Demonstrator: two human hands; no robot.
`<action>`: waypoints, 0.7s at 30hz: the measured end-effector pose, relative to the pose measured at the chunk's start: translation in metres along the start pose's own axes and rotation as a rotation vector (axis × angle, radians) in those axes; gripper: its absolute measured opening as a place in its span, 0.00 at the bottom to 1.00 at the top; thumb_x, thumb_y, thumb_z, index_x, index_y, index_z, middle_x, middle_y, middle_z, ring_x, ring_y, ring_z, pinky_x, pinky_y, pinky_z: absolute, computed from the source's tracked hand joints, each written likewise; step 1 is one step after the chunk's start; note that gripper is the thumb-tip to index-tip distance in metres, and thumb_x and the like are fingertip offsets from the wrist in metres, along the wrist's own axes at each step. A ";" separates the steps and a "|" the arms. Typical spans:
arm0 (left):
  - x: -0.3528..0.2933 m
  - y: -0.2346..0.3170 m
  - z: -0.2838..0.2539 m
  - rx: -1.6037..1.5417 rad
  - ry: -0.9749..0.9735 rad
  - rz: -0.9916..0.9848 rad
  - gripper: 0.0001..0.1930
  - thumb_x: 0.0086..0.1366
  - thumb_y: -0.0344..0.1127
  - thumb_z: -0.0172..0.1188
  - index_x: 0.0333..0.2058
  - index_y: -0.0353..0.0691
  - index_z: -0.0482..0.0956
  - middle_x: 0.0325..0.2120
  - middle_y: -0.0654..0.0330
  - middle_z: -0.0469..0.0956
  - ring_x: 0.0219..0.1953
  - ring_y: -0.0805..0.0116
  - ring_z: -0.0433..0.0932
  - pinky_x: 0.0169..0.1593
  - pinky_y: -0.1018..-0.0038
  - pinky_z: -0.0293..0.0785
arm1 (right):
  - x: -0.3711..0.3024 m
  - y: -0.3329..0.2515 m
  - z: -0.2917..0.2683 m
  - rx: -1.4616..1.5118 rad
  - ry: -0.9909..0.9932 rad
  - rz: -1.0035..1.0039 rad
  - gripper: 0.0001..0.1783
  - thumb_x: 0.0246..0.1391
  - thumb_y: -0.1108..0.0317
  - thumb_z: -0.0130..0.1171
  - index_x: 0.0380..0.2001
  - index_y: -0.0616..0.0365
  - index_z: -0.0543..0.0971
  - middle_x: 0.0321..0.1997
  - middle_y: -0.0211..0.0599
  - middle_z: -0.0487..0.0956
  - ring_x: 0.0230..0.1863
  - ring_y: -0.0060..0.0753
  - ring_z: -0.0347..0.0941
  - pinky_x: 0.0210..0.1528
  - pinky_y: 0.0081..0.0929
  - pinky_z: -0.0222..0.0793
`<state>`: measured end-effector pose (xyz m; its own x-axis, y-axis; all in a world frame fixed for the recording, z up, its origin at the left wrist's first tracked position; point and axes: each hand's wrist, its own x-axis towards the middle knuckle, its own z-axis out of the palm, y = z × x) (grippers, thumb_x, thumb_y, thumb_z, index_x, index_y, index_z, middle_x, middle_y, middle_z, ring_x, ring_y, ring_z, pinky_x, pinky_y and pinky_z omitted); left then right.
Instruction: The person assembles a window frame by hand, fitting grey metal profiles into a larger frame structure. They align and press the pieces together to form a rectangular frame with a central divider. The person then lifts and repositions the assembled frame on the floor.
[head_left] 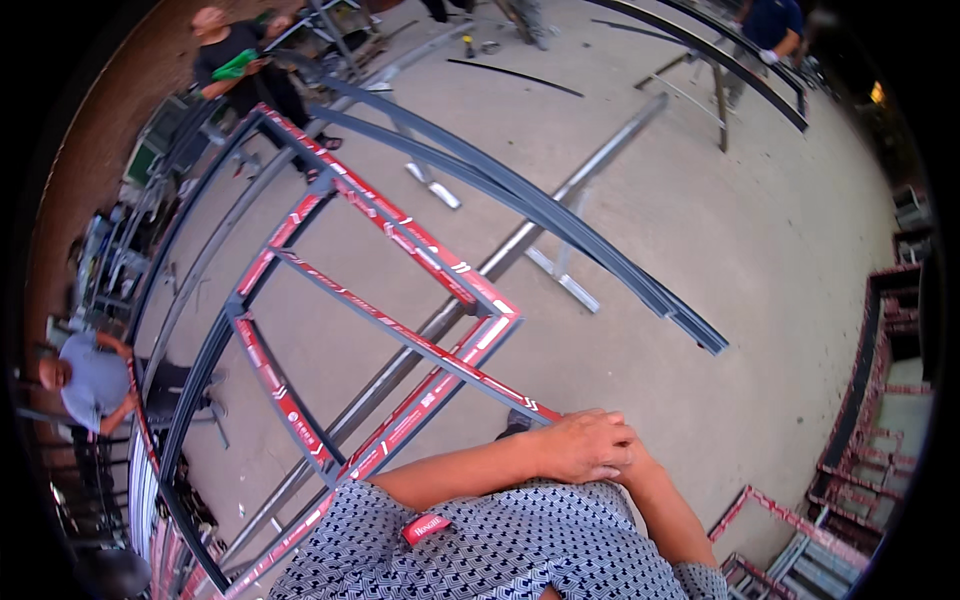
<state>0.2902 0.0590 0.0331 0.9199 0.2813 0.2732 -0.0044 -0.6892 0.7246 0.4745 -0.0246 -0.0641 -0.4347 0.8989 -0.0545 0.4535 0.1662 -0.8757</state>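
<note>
Head view: fisheye, left of pair | worn on the person's head | aimed downward and forward | shirt (480,550) and hands (588,444) seen from above, very near, low in view | frame (385,319) shown farther out, left of centre | floor (700,230) spread beyond | co-worker (235,55) caught distantly, upper left | straight edges bowed

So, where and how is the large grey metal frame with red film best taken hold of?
Probably grip the frame by its long, red-filmed outer bar nearest the camera wearer, coming from the wearer's side, at two widely spaced points: this bar looks narrow, with open space along both edges.
</note>
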 end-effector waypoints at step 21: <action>0.096 0.002 -0.035 0.487 -0.087 -0.231 0.22 0.59 0.44 0.79 0.48 0.42 0.85 0.47 0.57 0.83 0.51 0.52 0.83 0.56 0.56 0.77 | -0.110 -0.016 -0.155 -0.539 0.138 0.148 0.25 0.67 0.56 0.66 0.64 0.50 0.76 0.37 0.40 0.81 0.36 0.49 0.84 0.36 0.47 0.81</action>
<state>0.3650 0.1083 0.0835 0.9043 0.4206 0.0734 0.3653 -0.8511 0.3771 0.6359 -0.0636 0.0303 -0.2474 0.9668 -0.0635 0.8500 0.1851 -0.4933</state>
